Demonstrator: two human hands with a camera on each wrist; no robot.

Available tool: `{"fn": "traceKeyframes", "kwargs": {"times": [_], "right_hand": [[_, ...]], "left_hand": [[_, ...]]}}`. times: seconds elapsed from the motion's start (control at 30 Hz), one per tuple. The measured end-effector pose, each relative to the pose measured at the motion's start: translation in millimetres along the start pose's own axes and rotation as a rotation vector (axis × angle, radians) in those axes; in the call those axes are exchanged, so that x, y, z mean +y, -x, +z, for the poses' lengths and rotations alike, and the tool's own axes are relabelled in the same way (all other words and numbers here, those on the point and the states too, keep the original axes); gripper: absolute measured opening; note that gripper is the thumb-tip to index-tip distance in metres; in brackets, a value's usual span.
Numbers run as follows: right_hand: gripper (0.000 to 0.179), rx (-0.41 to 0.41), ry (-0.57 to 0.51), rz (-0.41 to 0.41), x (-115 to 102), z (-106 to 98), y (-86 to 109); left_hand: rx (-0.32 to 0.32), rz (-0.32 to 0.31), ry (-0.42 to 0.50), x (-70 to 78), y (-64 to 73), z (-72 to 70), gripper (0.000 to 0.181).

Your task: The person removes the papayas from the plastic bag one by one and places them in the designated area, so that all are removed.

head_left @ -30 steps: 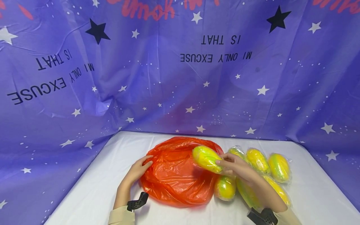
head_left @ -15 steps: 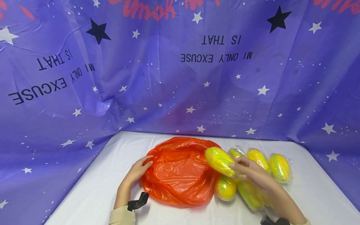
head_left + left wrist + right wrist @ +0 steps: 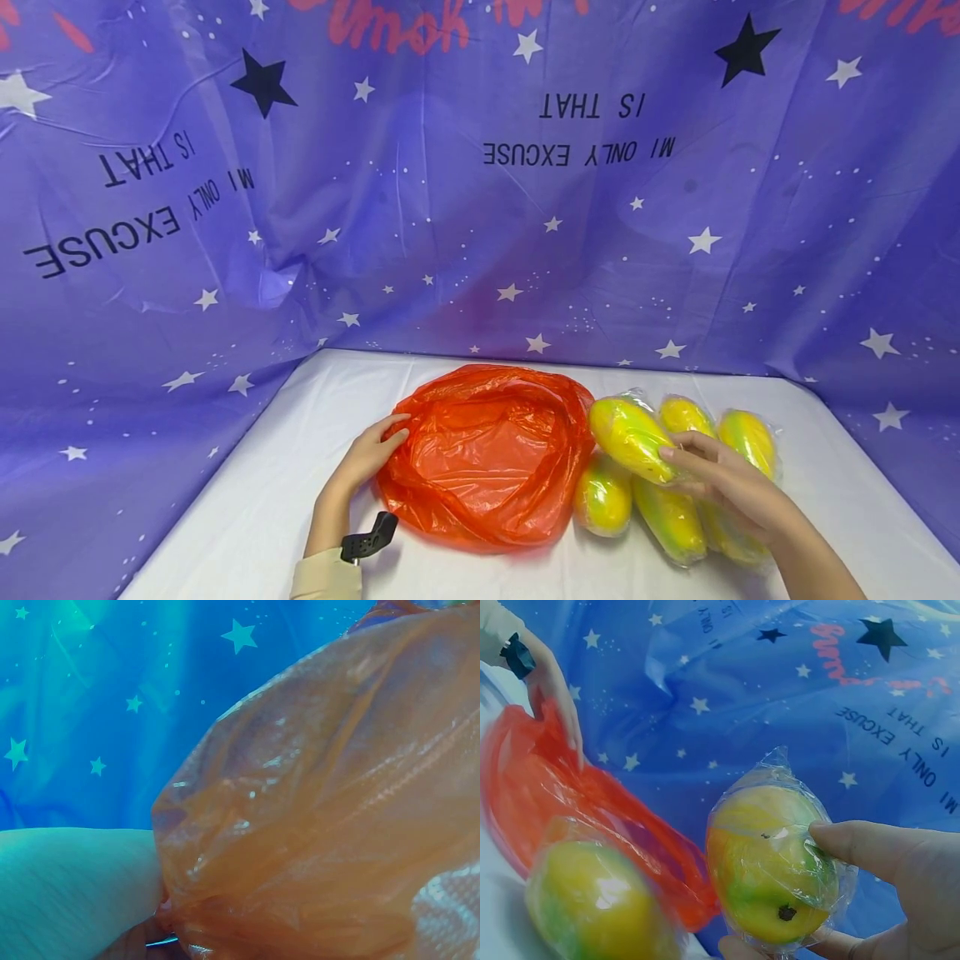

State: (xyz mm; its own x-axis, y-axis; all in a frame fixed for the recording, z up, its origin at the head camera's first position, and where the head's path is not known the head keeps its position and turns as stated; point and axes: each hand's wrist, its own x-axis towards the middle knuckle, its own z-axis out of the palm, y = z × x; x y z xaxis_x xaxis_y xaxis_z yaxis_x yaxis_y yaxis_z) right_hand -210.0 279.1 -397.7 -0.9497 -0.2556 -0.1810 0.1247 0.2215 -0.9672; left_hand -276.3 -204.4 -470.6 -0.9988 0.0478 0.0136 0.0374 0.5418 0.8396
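Observation:
A red plastic bag (image 3: 480, 454) lies with its mouth spread wide. My left hand (image 3: 373, 450) holds its left rim, thumb and fingers at the edge; in the left wrist view the film of the bag (image 3: 300, 825) hides most of the fingers. My right hand (image 3: 723, 475) grips a yellow-green mango (image 3: 630, 437) in clear wrap, thumb on the near side, raised above other mangoes just right of the bag. The dark stem end of this mango (image 3: 772, 862) shows in the right wrist view.
Several more wrapped mangoes, such as the front left one (image 3: 603, 500) and the back right one (image 3: 746, 437), lie right of the bag on the white tablecloth (image 3: 247, 500). A purple star-printed cloth (image 3: 450, 208) stands behind and at the sides.
My right hand has carried the mango rightward, from over the bag's right side to above the other mangoes. The left hand has stayed at the bag's rim.

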Motion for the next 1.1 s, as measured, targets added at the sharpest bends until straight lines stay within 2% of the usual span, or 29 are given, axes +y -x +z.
{"fn": "traceKeyframes", "kwargs": {"times": [0.13,0.33,0.7,0.97,1.1], "right_hand": [[0.041,0.000,-0.016,-0.003,3,-8,4.9],[0.047,0.014,-0.019,0.042,8,-17,8.3],[0.063,0.059,0.068,0.104,17,-35,21.3],[0.061,0.058,0.117,0.066,21,-46,29.7],[0.061,0.074,0.113,0.081,23,-51,32.1]], "left_hand": [[0.004,0.005,-0.001,0.0,0.5,0.1,0.040],[0.005,0.005,0.001,0.5,-0.1,0.4,0.040],[0.001,0.012,0.000,1.7,0.5,-0.3,0.040],[-0.004,0.010,0.008,1.4,1.4,-1.0,0.040],[-0.001,0.012,0.004,1.1,1.3,-1.1,0.040]]}}
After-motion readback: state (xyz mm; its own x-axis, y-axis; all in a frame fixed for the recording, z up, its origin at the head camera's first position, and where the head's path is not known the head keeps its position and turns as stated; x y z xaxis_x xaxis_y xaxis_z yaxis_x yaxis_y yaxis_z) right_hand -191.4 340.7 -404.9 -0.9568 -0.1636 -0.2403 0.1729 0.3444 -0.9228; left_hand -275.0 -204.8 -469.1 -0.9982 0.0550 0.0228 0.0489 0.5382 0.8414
